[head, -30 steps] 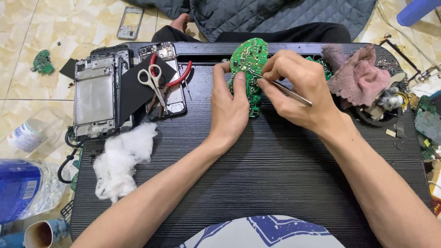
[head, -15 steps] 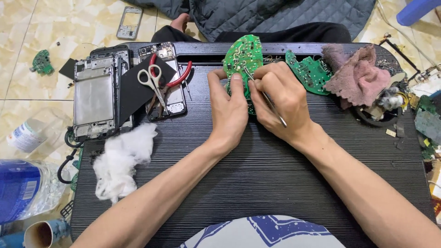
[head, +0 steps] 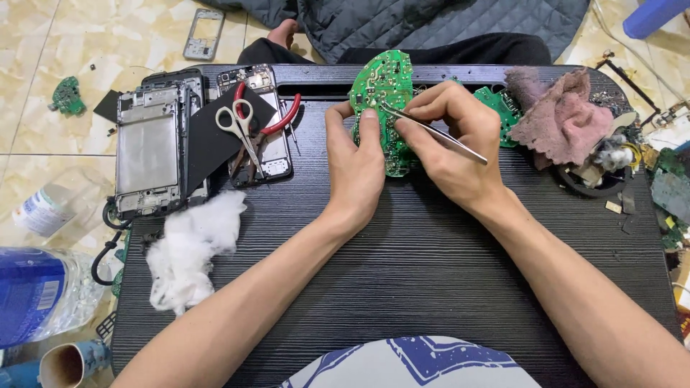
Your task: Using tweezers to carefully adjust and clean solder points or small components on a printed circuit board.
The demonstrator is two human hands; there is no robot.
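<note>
A green circuit board (head: 383, 82) stands tilted at the far middle of the black table (head: 402, 280). My left hand (head: 353, 169) holds its lower left edge, thumb and forefinger pressed on its face. My right hand (head: 449, 147) grips metal tweezers (head: 440, 135), whose tips touch the board near its middle. A second green board (head: 496, 104) lies flat just behind my right hand, partly hidden by it.
At the left lie a phone frame (head: 147, 151), another opened phone (head: 262, 126), scissors (head: 241, 129), red-handled pliers (head: 282, 122) and a cotton wad (head: 190, 248). A pink rag (head: 564, 115) and electronic scraps sit at the right. A plastic bottle (head: 36, 291) lies on the floor.
My right hand has shifted left and turned the tweezers so the tips now rest on the board. The second green board has become partly covered. My left hand stays on the board.
</note>
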